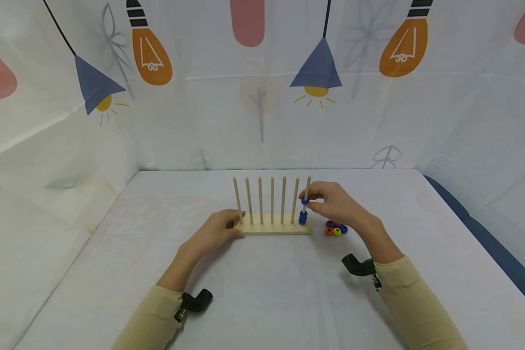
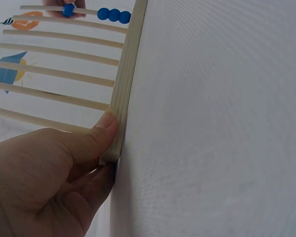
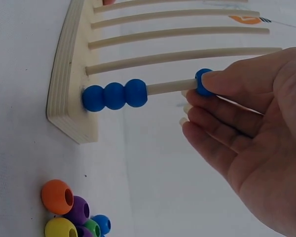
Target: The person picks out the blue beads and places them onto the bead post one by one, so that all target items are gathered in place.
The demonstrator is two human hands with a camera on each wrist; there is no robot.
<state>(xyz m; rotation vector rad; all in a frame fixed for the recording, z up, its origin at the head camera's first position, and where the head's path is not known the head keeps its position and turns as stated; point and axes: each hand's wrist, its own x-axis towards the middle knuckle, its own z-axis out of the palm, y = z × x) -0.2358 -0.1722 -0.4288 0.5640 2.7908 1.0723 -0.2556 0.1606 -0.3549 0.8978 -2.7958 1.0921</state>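
Note:
A pale wooden base [image 1: 271, 229] with a row of several upright pegs stands on the table. Three blue beads [image 3: 114, 96] are stacked at the bottom of the rightmost peg [image 3: 170, 87]. Higher on that peg, my right hand [image 1: 336, 201] pinches another blue bead [image 3: 203, 82] between thumb and fingers, and the peg runs through it. At the other end, my left hand [image 1: 216, 229] grips the base, thumb along its front edge [image 2: 119, 113] and fingers behind. The other pegs [image 1: 260, 199] carry no beads.
Right of the base lies a small cluster of loose beads: an orange bead [image 3: 57, 196], a yellow bead [image 3: 60, 228], a purple bead [image 3: 78, 210], a green bead [image 3: 92, 227] and a blue bead [image 3: 102, 223]. A printed white curtain [image 1: 192, 121] hangs behind the white table [image 1: 262, 291].

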